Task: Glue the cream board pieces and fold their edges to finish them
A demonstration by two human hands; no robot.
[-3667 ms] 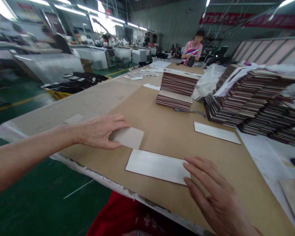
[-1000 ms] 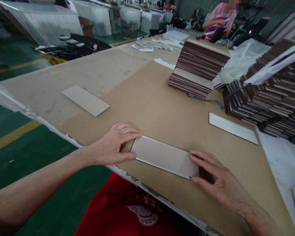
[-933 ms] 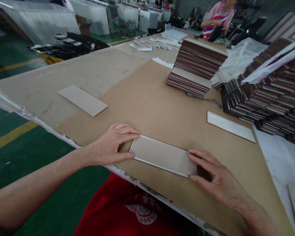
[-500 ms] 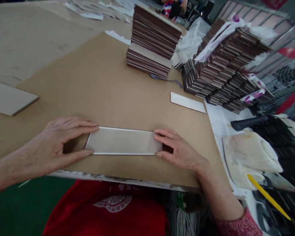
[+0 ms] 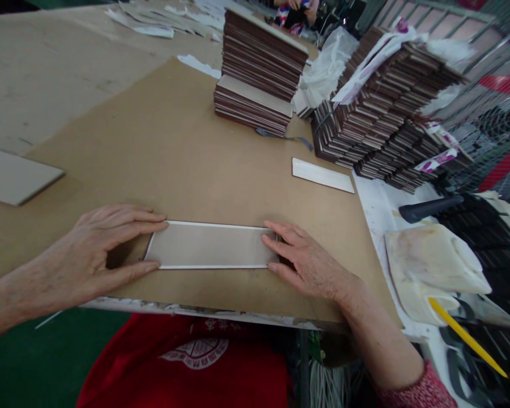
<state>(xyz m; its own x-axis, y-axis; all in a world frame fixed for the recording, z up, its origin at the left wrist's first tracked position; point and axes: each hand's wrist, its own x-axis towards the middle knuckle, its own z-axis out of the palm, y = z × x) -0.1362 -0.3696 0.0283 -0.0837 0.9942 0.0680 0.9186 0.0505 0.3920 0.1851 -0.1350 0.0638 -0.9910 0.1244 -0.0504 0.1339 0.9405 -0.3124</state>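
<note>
A flat grey rectangular board point(image 5: 212, 245) with white edges lies lengthwise on the brown table covering near the front edge. My left hand point(image 5: 106, 243) grips its left end, thumb at the near edge and fingers at the far edge. At the other end, my right hand point(image 5: 306, 258) holds the board in the same way, its index and middle fingers resting over the corner and its thumb at the near edge. The board's underside is hidden.
A narrow white strip point(image 5: 323, 175) lies beyond my right hand. Tall stacks of dark-edged boards point(image 5: 261, 62) stand at the back, with more bundled stacks point(image 5: 378, 96) to the right. A larger grey board point(image 5: 17, 175) is at left. Right: a stained cloth pad point(image 5: 433, 260) and yellow tool point(image 5: 467, 337).
Both hands stay on the two ends of the board. My right hand's fingers reach slightly farther over its end. The whole view has shifted a little.
</note>
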